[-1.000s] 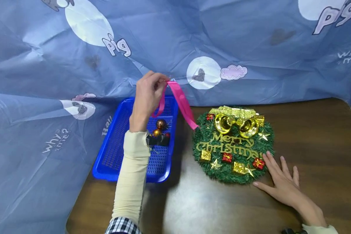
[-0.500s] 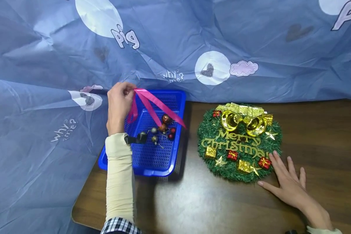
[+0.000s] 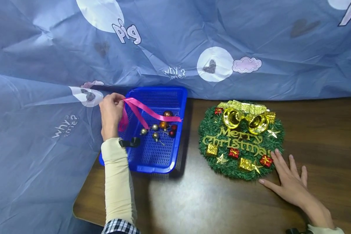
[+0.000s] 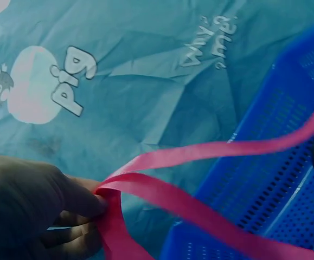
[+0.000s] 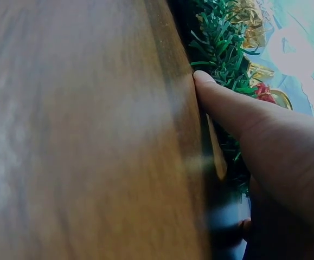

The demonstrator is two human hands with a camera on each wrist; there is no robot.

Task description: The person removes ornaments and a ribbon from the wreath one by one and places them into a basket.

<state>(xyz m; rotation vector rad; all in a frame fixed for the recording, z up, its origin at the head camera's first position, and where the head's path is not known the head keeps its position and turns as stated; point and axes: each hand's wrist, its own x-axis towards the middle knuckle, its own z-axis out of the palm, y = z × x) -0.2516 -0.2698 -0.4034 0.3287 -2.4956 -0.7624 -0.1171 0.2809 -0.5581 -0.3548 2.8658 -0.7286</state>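
Observation:
My left hand (image 3: 111,113) pinches a pink ribbon (image 3: 140,104) over the left side of a blue plastic basket (image 3: 152,169). From the fingers the ribbon spreads in several strips, which trail across the basket; the left wrist view shows the thumb and fingers closed on the gathered ribbon (image 4: 178,154). Small bauble ornaments (image 3: 163,125) in orange, red and gold lie inside the basket. On the right, my right hand (image 3: 289,182) rests with spread, straight fingers at the lower right edge of a green Christmas wreath (image 3: 222,170). Its thumb (image 5: 216,89) lies beside the greenery in the right wrist view.
The wreath bears gold bells (image 3: 258,124), small gift boxes, stars and gold "Merry Christmas" lettering. Both basket and wreath lie on a brown wooden table (image 3: 193,198). A blue printed cloth (image 3: 163,39) hangs behind the table and along its left side.
My left hand has moved left and lower with the ribbon, whose strips now drape lower over the basket. More baubles show. The right hand stays beside the wreath; the head view has shifted slightly.

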